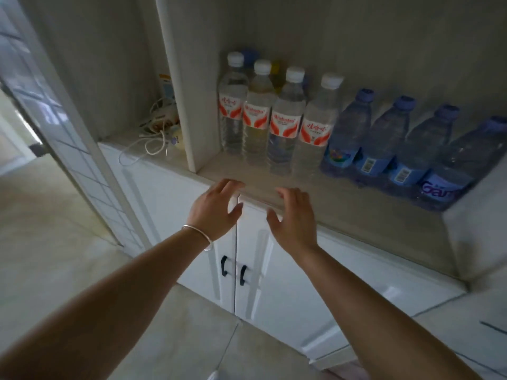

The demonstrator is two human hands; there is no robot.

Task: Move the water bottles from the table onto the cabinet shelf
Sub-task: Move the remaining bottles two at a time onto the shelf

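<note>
Both hands empty, grip wide; bottles on shelf beyond, prob. untouched.

A bare strip of shelf lies in front of the bottles, and my left hand and right hand hover over its front edge, fingers loose, holding nothing. Four white-capped bottles and the blue bottles stand as a touching row that blocks the back. A divider panel closes off my left, with tangled cords beyond it.
</note>
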